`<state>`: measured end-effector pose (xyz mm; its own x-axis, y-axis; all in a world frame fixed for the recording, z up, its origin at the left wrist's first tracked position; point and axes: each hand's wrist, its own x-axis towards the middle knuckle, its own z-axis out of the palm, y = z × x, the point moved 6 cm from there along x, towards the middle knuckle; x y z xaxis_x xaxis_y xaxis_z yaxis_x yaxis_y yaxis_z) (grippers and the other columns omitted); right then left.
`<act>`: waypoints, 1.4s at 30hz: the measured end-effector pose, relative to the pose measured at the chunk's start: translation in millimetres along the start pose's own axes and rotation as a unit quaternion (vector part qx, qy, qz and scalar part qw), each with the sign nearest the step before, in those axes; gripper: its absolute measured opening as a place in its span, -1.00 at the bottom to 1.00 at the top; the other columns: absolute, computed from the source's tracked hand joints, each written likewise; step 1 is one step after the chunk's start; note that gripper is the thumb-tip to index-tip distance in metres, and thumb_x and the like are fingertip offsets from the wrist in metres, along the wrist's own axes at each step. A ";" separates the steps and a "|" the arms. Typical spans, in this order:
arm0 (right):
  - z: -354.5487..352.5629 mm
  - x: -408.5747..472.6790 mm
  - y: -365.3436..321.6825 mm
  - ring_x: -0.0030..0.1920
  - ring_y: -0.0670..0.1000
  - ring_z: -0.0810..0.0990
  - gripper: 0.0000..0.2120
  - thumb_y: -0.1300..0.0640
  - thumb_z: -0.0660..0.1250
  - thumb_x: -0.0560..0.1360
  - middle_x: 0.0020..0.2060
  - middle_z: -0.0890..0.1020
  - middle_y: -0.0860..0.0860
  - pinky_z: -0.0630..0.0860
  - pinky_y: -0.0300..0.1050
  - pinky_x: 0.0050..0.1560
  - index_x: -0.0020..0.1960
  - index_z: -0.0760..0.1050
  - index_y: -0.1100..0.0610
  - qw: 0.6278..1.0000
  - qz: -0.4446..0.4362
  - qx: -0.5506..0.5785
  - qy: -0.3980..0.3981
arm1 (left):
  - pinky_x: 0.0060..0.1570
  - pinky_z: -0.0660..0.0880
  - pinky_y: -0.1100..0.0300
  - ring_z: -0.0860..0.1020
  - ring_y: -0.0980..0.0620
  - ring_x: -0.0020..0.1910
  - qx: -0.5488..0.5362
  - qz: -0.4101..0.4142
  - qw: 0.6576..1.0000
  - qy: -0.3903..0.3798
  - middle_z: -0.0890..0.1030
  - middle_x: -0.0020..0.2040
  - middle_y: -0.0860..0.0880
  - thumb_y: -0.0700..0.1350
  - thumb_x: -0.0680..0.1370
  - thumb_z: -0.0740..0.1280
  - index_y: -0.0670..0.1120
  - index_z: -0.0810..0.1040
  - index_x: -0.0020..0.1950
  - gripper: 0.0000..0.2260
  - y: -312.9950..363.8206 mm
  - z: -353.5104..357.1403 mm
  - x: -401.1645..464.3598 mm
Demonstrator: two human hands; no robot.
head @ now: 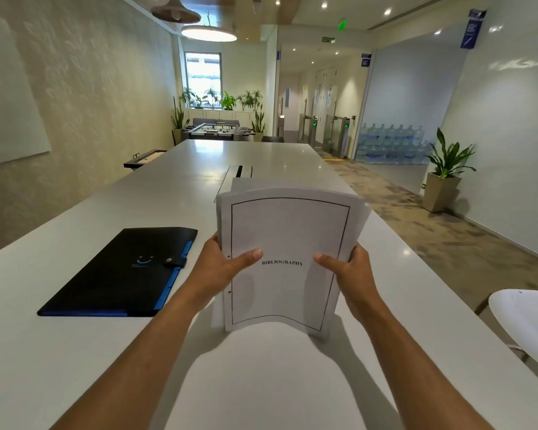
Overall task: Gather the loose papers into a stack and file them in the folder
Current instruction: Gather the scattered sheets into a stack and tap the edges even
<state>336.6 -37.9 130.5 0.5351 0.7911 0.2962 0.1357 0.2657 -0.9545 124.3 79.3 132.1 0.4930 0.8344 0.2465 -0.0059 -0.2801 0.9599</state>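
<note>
A stack of white papers [288, 231] stands upright in front of me, its bottom edge down near the white table [75, 352]. The top sheet has a black border and the word BIBLIOGRAPHY. My left hand [221, 268] grips the stack's left edge, thumb across the front. My right hand [351, 271] grips the right edge the same way. The sheets are unevenly aligned at the top and right. A black folder [121, 274] with blue tabs and a snap strap lies shut on the table to the left of my left hand.
A cable slot [241, 172] sits in the table beyond the papers. A white chair [531, 324] stands at the table's right edge. A potted plant [441, 178] and stacked water bottles [392, 144] are far to the right.
</note>
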 end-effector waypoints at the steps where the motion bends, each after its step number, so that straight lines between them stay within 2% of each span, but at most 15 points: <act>1: 1.2 -1.2 4.1 0.01 0.05 0.69 -0.62 0.33 0.46 0.39 0.02 0.70 0.04 0.60 0.06 0.08 0.17 0.54 0.12 1.000 0.008 -0.002 0.013 | 0.15 0.54 -0.13 0.59 -0.06 0.15 0.000 -0.001 1.000 0.012 0.62 0.15 -0.04 0.09 0.30 0.54 -0.03 0.48 0.31 -0.38 -1.6 2.2 -0.4; 5: 3.9 -1.7 5.9 -0.02 0.06 0.67 -0.65 0.32 0.46 0.39 -0.03 0.69 0.03 0.60 0.12 0.09 0.14 0.54 0.13 0.999 0.012 -0.003 0.045 | 0.13 0.56 -0.12 0.59 -0.05 0.12 0.000 0.004 0.999 0.053 0.63 0.13 -0.05 0.07 0.35 0.49 -0.03 0.49 0.29 -0.45 -0.3 4.8 1.2; 9: 3.3 -1.1 -3.5 -0.07 -0.07 0.67 -0.65 0.34 0.44 0.40 -0.06 0.67 -0.08 0.61 0.00 0.03 0.04 0.51 -0.04 0.999 -0.022 -0.018 0.044 | 0.12 0.56 -0.06 0.61 -0.01 0.10 -0.004 0.015 0.997 0.073 0.64 0.11 -0.02 0.10 0.38 0.46 -0.02 0.52 0.25 -0.52 3.7 3.8 1.1; 13: 1.2 1.0 -15.8 -0.02 -0.14 0.66 -0.58 0.33 0.45 0.41 0.01 0.65 -0.12 0.61 -0.06 0.06 0.16 0.47 -0.04 0.996 -0.066 -0.037 0.037 | -0.09 0.55 0.26 0.60 -0.02 0.08 0.025 0.037 0.997 0.067 0.64 0.10 -0.05 0.04 0.45 0.42 -0.06 0.51 0.28 -0.57 14.6 5.2 3.3; 15: -1.0 3.2 -20.0 0.06 -0.11 0.64 -0.52 0.28 0.47 0.41 0.08 0.63 -0.09 0.59 -0.02 0.11 0.26 0.43 0.02 0.995 -0.081 -0.048 0.030 | -0.12 0.53 0.33 0.61 0.01 0.07 0.027 0.047 0.996 0.068 0.64 0.08 -0.03 0.04 0.44 0.43 -0.07 0.53 0.26 -0.57 22.6 2.9 5.7; 18: -2.5 5.8 -24.0 0.15 -0.05 0.60 -0.39 0.19 0.52 0.36 0.16 0.60 -0.05 0.56 0.07 0.17 0.34 0.37 -0.01 0.994 -0.085 -0.062 0.003 | 0.01 0.57 0.17 0.61 0.05 0.07 0.015 0.071 0.996 0.053 0.65 0.07 0.01 0.09 0.36 0.47 0.01 0.53 0.24 -0.53 34.2 1.0 5.6; 21: -2.1 6.0 -26.3 0.16 -0.06 0.60 -0.38 0.19 0.50 0.33 0.17 0.59 -0.08 0.57 0.09 0.17 0.29 0.35 -0.13 0.995 -0.083 -0.052 -0.011 | -0.01 0.60 0.20 0.60 0.08 0.09 -0.004 0.094 0.995 0.041 0.62 0.08 0.06 0.05 0.34 0.49 0.11 0.47 0.22 -0.53 42.5 2.3 4.1; 24: 0.1 7.9 -31.9 0.13 -0.08 0.60 -0.39 0.20 0.49 0.34 0.15 0.58 -0.09 0.59 0.05 0.14 0.23 0.33 -0.23 0.994 -0.091 -0.051 -0.013 | 0.02 0.61 0.13 0.52 -0.04 0.22 -0.005 0.140 0.990 0.031 0.49 0.25 -0.06 -0.04 0.36 0.54 0.09 0.32 0.39 -0.34 56.7 4.4 5.5; 26: 1.7 11.2 -36.0 0.14 -0.06 0.59 -0.37 0.22 0.49 0.35 0.16 0.57 -0.07 0.59 0.02 0.12 0.25 0.31 -0.20 0.994 -0.092 -0.058 -0.020 | 0.10 0.58 0.09 0.47 0.07 0.27 0.009 0.193 0.981 0.019 0.40 0.34 0.03 -0.09 0.36 0.52 0.17 0.18 0.47 -0.21 72.5 2.7 7.3; 28: 1.6 15.2 -40.9 0.14 -0.04 0.58 -0.36 0.28 0.48 0.38 0.16 0.57 -0.05 0.59 -0.01 0.11 0.26 0.29 -0.19 0.993 -0.093 -0.063 -0.027 | 0.15 0.56 -0.02 0.49 0.09 0.24 0.030 0.227 0.973 0.015 0.44 0.30 0.08 -0.04 0.35 0.52 0.23 0.15 0.46 -0.19 88.2 -1.9 10.7; 31: -0.2 19.9 -48.5 0.12 -0.03 0.59 -0.38 0.32 0.46 0.39 0.11 0.57 -0.10 0.60 -0.05 0.06 0.16 0.31 -0.27 0.993 -0.097 -0.057 -0.035 | 0.15 0.52 -0.21 0.51 -0.06 0.24 0.063 0.251 0.966 0.004 0.53 0.25 0.00 0.02 0.33 0.52 0.19 0.31 0.37 -0.33 100.1 -4.9 17.5; 33: -0.6 22.1 -52.0 0.11 -0.02 0.58 -0.39 0.32 0.45 0.40 0.08 0.56 -0.14 0.61 -0.11 -0.03 0.14 0.31 -0.29 0.993 -0.096 -0.057 -0.041 | 0.11 0.54 -0.21 0.54 -0.07 0.18 0.052 0.252 0.966 -0.004 0.57 0.17 -0.01 -0.03 0.35 0.53 0.03 0.45 0.25 -0.49 99.1 -3.0 19.0; 36: -0.6 23.0 -54.4 0.13 -0.02 0.56 -0.39 0.32 0.44 0.41 0.10 0.54 -0.14 0.61 -0.20 -0.13 0.15 0.30 -0.28 0.992 -0.094 -0.058 -0.054 | -0.01 0.60 -0.18 0.60 -0.11 0.05 -0.016 0.219 0.975 0.026 0.60 0.08 -0.04 -0.14 0.37 0.54 -0.04 0.56 0.05 -0.69 88.4 -6.8 17.9; 39: -1.5 22.6 -53.1 0.15 -0.03 0.56 -0.40 0.30 0.45 0.41 0.11 0.54 -0.14 0.59 -0.15 -0.05 0.17 0.30 -0.28 0.992 -0.095 -0.057 -0.052 | -0.07 0.63 -0.12 0.61 -0.16 0.01 -0.055 0.203 0.976 0.053 0.60 0.07 -0.11 -0.12 0.35 0.54 -0.01 0.56 0.02 -0.70 80.5 -10.5 15.2; 42: -0.2 22.4 -48.8 0.10 -0.09 0.58 -0.41 0.29 0.46 0.41 0.08 0.56 -0.19 0.57 -0.17 -0.04 0.16 0.32 -0.27 0.993 -0.091 -0.058 -0.045 | -0.06 0.63 -0.06 0.60 -0.13 0.03 -0.042 0.213 0.975 0.045 0.58 0.07 -0.07 -0.23 0.38 0.51 -0.03 0.51 0.06 -0.68 80.7 -5.7 12.3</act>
<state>342.2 -33.3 183.6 0.4162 0.7836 0.4612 0.3208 0.3480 -0.8809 125.0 69.6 213.4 0.3512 0.6905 0.6324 -0.2665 -0.5738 0.7745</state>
